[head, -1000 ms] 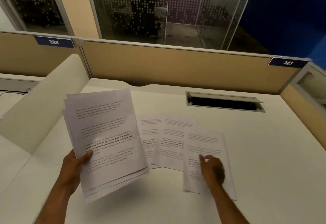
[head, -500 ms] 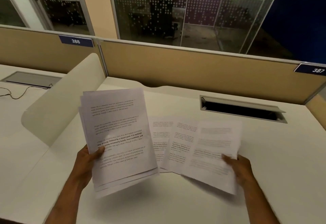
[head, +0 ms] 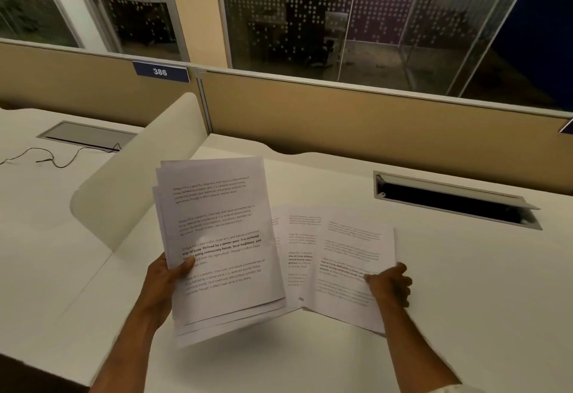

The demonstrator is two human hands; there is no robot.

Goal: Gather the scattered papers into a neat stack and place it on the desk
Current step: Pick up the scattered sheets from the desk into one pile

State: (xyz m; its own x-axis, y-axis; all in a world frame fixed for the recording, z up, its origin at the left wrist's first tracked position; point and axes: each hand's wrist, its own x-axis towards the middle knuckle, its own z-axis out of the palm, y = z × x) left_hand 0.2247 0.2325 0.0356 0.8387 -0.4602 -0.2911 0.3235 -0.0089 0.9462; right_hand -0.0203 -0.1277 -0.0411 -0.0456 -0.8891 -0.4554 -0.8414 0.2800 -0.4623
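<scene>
With the gathered stack (head: 217, 244) gripped in the left hand (head: 166, 281) at centre-left and a loose sheet (head: 350, 268) pinched by the right hand (head: 389, 284) at centre-right, above the desk (head: 465, 299), edges are best aligned before merging.

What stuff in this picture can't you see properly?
Head view only:
- Held stack: sheet count hidden, since the top page covers the rest.
- Sheets on the desk: partly covered by the stack and the lifted sheet.
- Small print: too tiny and blurred to read.
- Right-hand label: cut off by the frame edge.
</scene>
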